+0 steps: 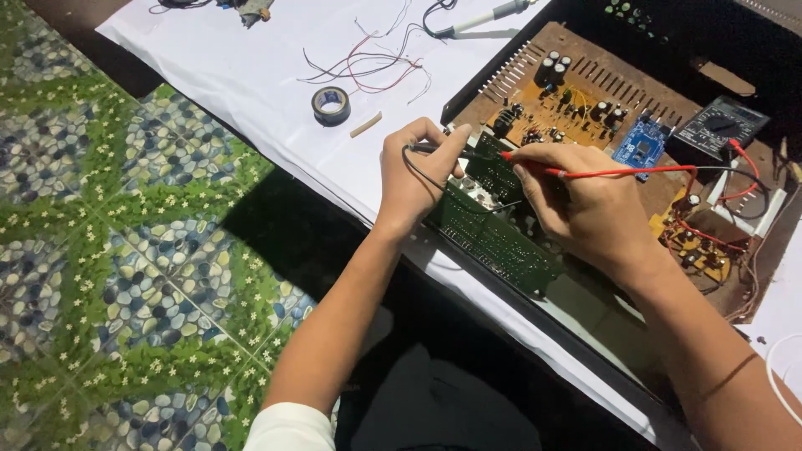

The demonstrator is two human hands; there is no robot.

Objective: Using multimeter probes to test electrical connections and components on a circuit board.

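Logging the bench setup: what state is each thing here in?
Left hand: pinching black probe against green circuit board.
Right hand: gripping red probe, tip at the board.
Multimeter: lying flat, leads plugged in.
Tape roll: flat on white sheet.
Soldering iron: lying unheld.
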